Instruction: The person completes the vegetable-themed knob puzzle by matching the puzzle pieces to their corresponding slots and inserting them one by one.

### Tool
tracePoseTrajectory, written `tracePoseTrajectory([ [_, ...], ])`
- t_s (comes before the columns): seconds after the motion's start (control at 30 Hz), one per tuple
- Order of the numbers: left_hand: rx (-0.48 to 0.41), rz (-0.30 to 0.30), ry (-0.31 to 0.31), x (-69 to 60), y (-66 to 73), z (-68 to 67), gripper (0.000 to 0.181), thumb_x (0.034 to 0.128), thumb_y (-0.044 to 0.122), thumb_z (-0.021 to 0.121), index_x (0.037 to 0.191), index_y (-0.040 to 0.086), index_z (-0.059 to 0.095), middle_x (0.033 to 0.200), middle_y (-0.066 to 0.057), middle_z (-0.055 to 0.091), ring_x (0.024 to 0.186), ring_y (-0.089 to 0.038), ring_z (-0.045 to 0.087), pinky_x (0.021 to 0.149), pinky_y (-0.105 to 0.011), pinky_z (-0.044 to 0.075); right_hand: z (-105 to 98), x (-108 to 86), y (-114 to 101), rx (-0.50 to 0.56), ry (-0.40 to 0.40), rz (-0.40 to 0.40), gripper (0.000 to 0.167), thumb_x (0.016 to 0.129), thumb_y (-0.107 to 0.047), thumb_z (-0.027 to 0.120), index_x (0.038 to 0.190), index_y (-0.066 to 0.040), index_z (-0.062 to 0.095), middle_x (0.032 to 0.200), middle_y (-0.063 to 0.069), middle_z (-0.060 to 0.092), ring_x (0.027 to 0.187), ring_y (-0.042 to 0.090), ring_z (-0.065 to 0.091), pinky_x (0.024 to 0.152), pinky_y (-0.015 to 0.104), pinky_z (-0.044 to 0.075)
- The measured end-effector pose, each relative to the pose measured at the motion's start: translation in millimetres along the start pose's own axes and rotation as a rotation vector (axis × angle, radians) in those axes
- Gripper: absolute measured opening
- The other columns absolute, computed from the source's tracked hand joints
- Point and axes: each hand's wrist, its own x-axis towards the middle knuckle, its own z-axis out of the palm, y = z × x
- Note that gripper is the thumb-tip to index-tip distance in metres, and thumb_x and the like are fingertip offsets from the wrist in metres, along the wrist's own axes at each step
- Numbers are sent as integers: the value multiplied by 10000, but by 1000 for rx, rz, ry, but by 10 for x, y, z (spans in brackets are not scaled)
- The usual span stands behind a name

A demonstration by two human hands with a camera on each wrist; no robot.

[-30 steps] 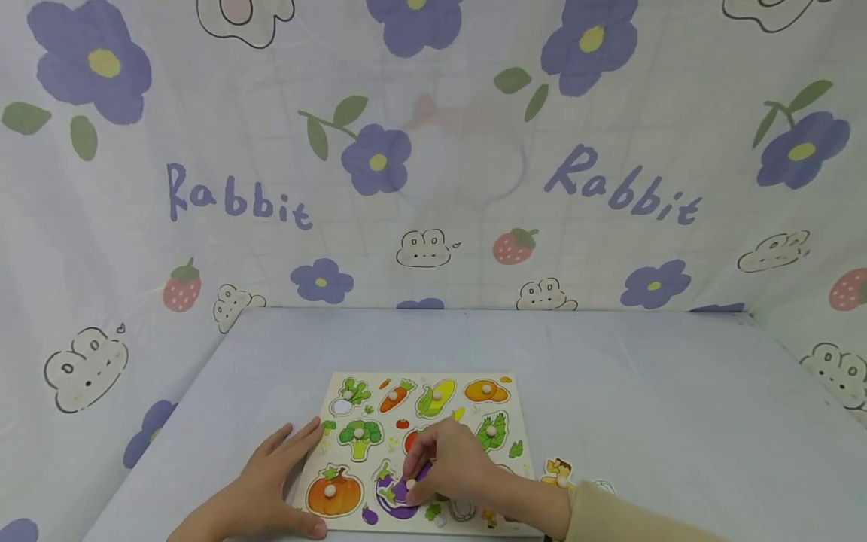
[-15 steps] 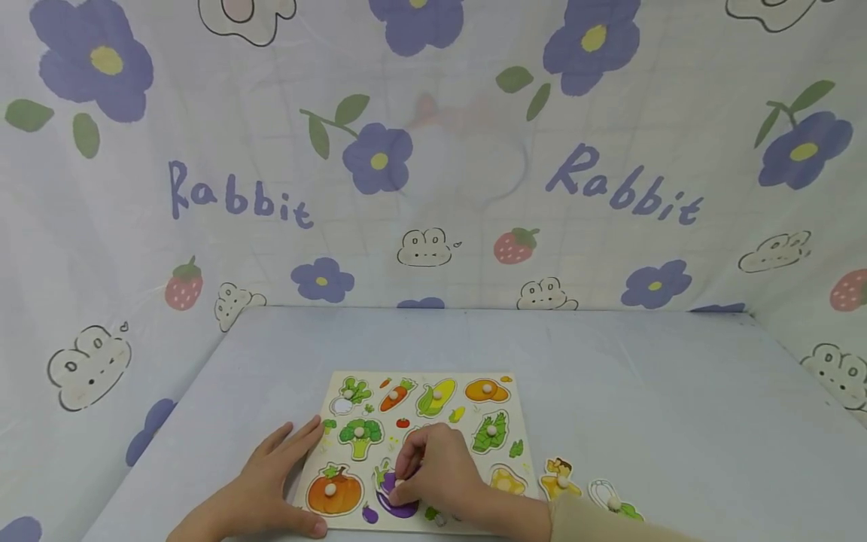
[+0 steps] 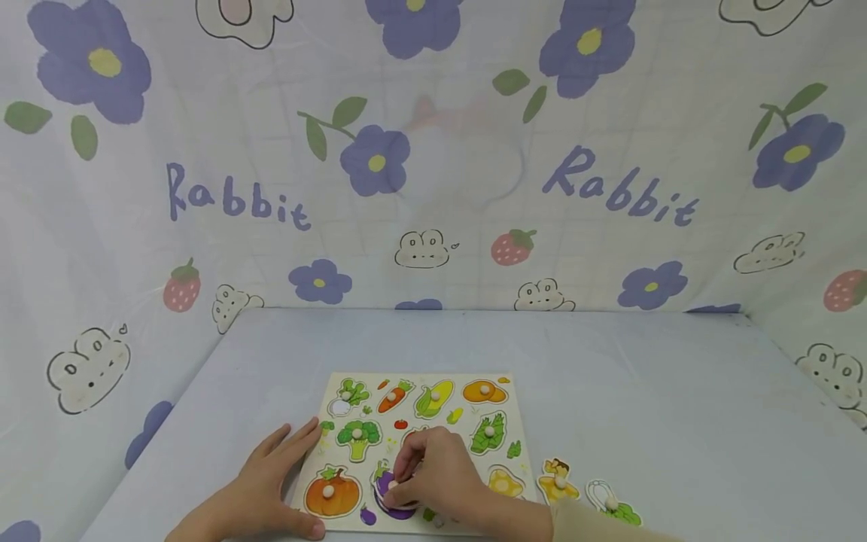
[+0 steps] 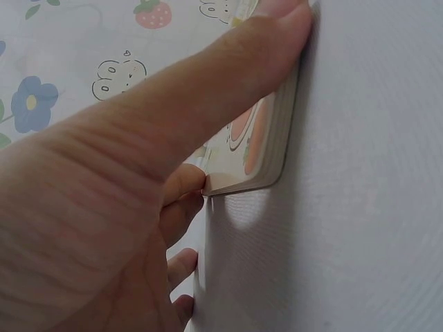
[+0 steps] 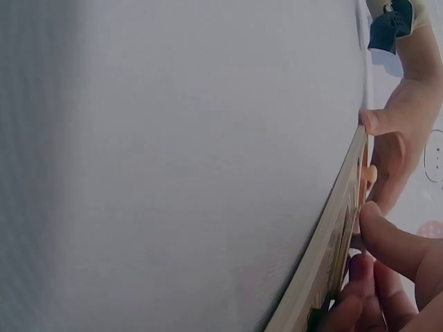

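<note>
A pale wooden knob-puzzle board [image 3: 423,376] printed with vegetables lies on the table in the head view. My left hand [image 3: 269,479] rests along the board's left side, fingers spread and fairly straight, thumb at the front left corner. Over the eggplant outline in the front row, my right hand [image 3: 443,474] pinches the knob of the purple eggplant piece [image 3: 389,491] between thumb and fingers. The piece lies slightly off its outline, and the hand covers part of it. In the right wrist view, thumb and fingertips meet low over the board.
Right of the board lie two loose pieces: a yellow-brown ginger-like piece [image 3: 558,483] and a bok choy piece [image 3: 612,503]. Knobbed pumpkin [image 3: 332,497], broccoli [image 3: 358,435], carrot [image 3: 393,399] and corn [image 3: 433,399] pieces sit in the board. A patterned curtain [image 3: 460,188] hangs behind.
My right hand has shifted slightly left and stays low over the eggplant outline, moving the piece a little. Its forearm has uncovered the bok choy piece. My left hand has stayed in place.
</note>
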Motion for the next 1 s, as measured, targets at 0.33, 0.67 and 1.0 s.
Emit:
tracePoseTrajectory([
  [0.33, -3, 21, 9, 1, -8, 3, 1244, 531, 564, 905, 1546, 130, 331, 1615, -46, 218, 1432, -457, 25, 1023, -771, 88, 19, -11, 31, 27, -13, 15, 280, 627, 13, 910, 747, -137, 707, 738, -52, 677, 756, 132, 611, 560, 275, 553],
  [0.67, -8, 13, 3, 2, -16, 3, 1243, 533, 552, 912, 1546, 128, 329, 1617, -48, 211, 1435, -452, 12, 1026, -762, 78, 99, -34, 17, 82, 14, 107, 251, 599, 4, 923, 681, -131, 727, 672, -28, 677, 518, 111, 558, 362, 226, 441],
  [1.0, -8, -24, -16, 7, -10, 5, 1243, 535, 542, 915, 1552, 146, 320, 1620, -38, 201, 1441, -437, -1, 1028, -756, 84, 101, 12, -5, 87, -28, 211, 263, 610, 22, 912, 694, -121, 707, 665, -14, 683, 402, 86, 413, 321, 179, 361],
])
